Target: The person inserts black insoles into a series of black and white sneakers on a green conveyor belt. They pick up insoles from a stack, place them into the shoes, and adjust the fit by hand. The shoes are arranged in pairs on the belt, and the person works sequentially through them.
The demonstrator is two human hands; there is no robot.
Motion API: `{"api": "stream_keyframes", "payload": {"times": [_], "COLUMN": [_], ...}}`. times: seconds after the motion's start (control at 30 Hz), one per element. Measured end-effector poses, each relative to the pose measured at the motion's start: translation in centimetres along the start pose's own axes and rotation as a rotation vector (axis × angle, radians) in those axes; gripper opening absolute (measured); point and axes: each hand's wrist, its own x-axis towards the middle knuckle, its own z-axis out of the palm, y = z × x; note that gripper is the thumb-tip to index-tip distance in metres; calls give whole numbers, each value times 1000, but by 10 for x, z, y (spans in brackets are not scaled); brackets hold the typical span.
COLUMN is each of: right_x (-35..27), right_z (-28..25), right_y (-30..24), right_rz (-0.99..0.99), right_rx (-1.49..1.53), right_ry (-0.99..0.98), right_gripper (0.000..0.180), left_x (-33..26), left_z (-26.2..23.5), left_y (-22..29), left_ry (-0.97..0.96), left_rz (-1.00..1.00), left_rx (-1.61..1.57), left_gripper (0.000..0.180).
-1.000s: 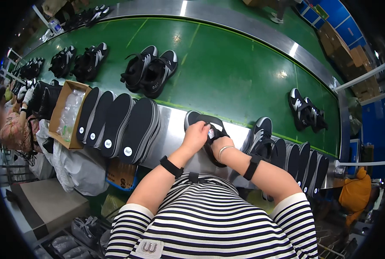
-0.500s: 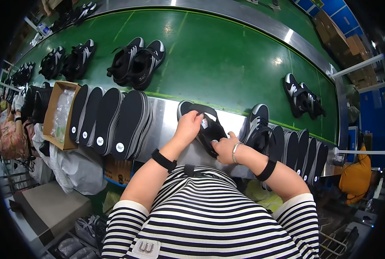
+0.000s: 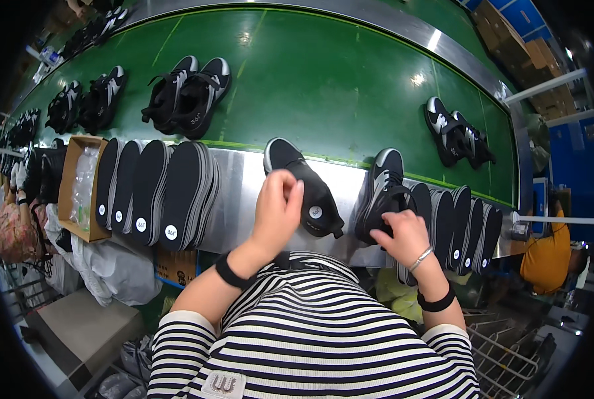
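Observation:
A black and grey sneaker (image 3: pixel 285 154) stands on the metal ledge in front of me. A dark insole (image 3: pixel 312 187) with a round white heel label shows at its opening; how far inside it sits I cannot tell. My left hand (image 3: pixel 277 211) is at the left side of this sneaker, fingers loosely curled, thumb raised, nothing visible in them. A second sneaker (image 3: pixel 387 174) stands to the right, toe pointing away. Over its heel opening is my right hand (image 3: pixel 405 238), thumb and fingers apart. Its fingertips overlap the dark collar, so firm contact is hard to judge.
Stacks of black insoles (image 3: pixel 185 193) line the ledge on the left, with more insole stacks (image 3: pixel 462 223) at right. An open carton (image 3: pixel 77 189) holds clear plastic. Sneaker pairs (image 3: pixel 200 100) sit on the green conveyor belt (image 3: pixel 330 80). A person in orange (image 3: pixel 550 259) is far right.
Both hands have left the first sneaker. The left has drawn back to its left side; the right has moved over the second sneaker's heel. The insole's white label has come into view.

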Motion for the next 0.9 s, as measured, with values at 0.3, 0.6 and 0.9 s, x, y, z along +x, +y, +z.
{"api": "stream_keyframes", "payload": {"times": [0.3, 0.6, 0.9], "right_x": [15, 50, 49], "right_z": [47, 39, 46], "right_y": [-9, 2, -22], "right_rz": [-114, -157, 118], "right_rx": [-12, -9, 120], "right_ry": [-245, -625, -442], "right_gripper": [14, 34, 67], "left_x": [-2, 16, -10], "left_z": [47, 53, 11], "left_y": [9, 9, 3], "left_ry": [-879, -1257, -295], "left_rz": [110, 104, 148], "left_rx": [707, 826, 354], "left_gripper": [32, 21, 22]}}
